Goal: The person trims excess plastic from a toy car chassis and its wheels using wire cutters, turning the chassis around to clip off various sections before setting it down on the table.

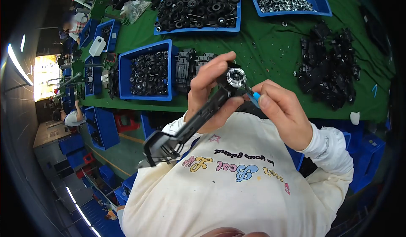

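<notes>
My left hand [205, 95] is closed around a long black plastic toy-vehicle chassis [198, 121], which slants from upper right to lower left above my lap. At its upper end is a wheel with a shiny silver hub [236, 77], between my left fingers and thumb. My right hand [284, 112] pinches a small blue tool [256, 96] between thumb and forefinger, with its thin end close to the wheel. Whether that end touches the wheel, I cannot tell. The far side of the chassis is hidden by my left hand.
Blue bins hold black wheels and axles [169, 94], more wheels [240, 23] and silver hubs [296, 14]. Black chassis parts [327, 68] are piled on the green tablecloth [270, 42] at right. Other chassis [185, 66] lie beside the near bin. Co-workers are at far left.
</notes>
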Demonstrator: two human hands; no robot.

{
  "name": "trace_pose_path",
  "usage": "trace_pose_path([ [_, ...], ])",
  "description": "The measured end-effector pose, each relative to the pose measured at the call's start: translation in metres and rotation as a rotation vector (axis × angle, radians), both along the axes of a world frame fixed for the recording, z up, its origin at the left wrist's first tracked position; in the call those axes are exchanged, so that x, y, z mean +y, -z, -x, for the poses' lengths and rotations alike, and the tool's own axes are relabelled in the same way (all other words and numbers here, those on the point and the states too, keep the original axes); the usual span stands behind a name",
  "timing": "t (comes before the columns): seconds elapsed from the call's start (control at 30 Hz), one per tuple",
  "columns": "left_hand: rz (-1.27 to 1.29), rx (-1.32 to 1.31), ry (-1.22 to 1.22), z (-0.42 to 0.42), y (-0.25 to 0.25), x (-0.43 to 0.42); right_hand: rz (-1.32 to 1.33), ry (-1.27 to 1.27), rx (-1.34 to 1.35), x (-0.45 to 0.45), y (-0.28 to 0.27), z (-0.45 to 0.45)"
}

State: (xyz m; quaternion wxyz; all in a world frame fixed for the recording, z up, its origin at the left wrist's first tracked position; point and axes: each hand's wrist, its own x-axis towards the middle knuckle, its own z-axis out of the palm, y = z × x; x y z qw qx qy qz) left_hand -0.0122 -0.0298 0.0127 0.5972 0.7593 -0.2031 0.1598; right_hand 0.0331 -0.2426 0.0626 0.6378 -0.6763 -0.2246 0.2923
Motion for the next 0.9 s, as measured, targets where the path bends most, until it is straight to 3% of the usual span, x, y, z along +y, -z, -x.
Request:
trace_pose_path([
  [0.03, 0.045, -0.018, 0.032, 0.0, 0.003, -0.001, -0.037, 0.024, -0.14, 0.0, 0.007, 0.002],
  [0.07, -0.065, 0.01, 0.035, 0.002, 0.002, 0.005, -0.074, 0.049, -0.278, -0.001, 0.013, 0.004],
  [0.17, -0.11, -0.03, 0.107, 0.007, 0.002, 0.011, -0.09, 0.026, -0.445, -0.002, 0.02, 0.003],
  [0.23, -0.18, -0.184, 0.12, 0.002, -0.002, 0.019, -0.125, -0.01, -0.425, -0.001, 0.019, 0.006],
  [0.47, -0.19, -0.28, 0.086, 0.002, -0.011, 0.019, -0.167, -0.075, -0.372, -0.002, 0.02, 0.012],
  [0.57, -0.268, -0.109, 0.133, 0.009, -0.016, 0.026, -0.174, -0.076, -0.428, -0.004, 0.019, 0.013],
  [0.9, -0.333, -0.101, 0.086, 0.012, -0.036, 0.024, -0.198, -0.157, -0.346, -0.006, 0.011, 0.017],
])
